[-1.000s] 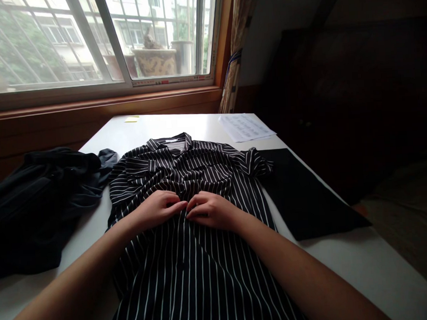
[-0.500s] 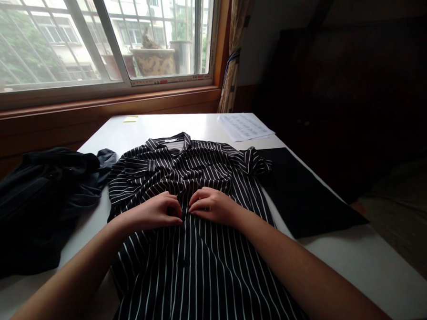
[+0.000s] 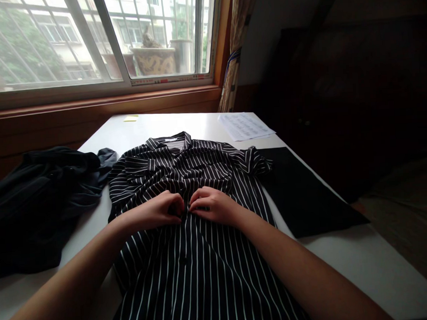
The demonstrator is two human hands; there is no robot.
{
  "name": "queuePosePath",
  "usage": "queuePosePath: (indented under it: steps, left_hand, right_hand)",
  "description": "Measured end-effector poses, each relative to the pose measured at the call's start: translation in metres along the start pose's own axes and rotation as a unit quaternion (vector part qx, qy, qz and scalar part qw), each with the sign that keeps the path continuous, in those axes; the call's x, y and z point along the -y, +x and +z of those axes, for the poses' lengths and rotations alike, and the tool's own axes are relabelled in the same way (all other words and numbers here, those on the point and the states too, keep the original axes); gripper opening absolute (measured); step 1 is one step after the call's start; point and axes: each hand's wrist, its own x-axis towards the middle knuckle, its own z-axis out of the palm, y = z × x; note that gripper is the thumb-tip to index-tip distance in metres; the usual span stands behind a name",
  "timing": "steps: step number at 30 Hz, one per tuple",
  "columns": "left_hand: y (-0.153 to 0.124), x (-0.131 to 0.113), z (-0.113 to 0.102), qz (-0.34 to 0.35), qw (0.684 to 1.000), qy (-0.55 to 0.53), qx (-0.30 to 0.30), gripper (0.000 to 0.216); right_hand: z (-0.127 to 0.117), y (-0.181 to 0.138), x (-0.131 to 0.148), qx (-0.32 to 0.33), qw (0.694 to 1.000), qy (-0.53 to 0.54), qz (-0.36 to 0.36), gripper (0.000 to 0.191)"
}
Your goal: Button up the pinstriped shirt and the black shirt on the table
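A black shirt with thin white stripes (image 3: 190, 256) lies spread face up on a white table (image 3: 347, 263), collar toward the window. My left hand (image 3: 159, 211) and my right hand (image 3: 212, 206) rest side by side on its chest, at the middle front seam. Each hand has its fingers curled and pinched on the striped cloth at that seam. What lies under the fingertips is hidden. Both forearms stretch over the lower part of the shirt.
A heap of dark clothes (image 3: 33, 203) lies at the left. A flat black sheet (image 3: 301, 189) is at the right, with a printed paper (image 3: 245, 126) behind it. A small yellow note (image 3: 130, 119) is near the window sill. The table's right edge drops to a dark floor.
Both hands have curled tighter on the shirt front and shifted slightly up the seam. The cloth between them has bunched a little.
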Motion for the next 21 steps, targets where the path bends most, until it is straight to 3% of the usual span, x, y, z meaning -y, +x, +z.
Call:
queuePosePath:
  steps: [7,13,21]
  left_hand:
    - [-0.002,0.004,-0.002,0.031,0.999,0.038,-0.023,0.015]
    - [0.005,0.014,0.004,0.028,0.99,0.095,-0.098,0.026]
    - [0.012,0.015,0.013,0.05,0.973,0.135,-0.18,0.017]
  right_hand:
    - [-0.001,0.001,0.001,0.001,1.0,0.0,0.0,0.009]
    - [0.0,0.0,0.0,-0.001,1.0,0.001,0.0,0.009]
    - [0.001,-0.001,-0.002,-0.004,1.0,0.0,0.005,0.009]
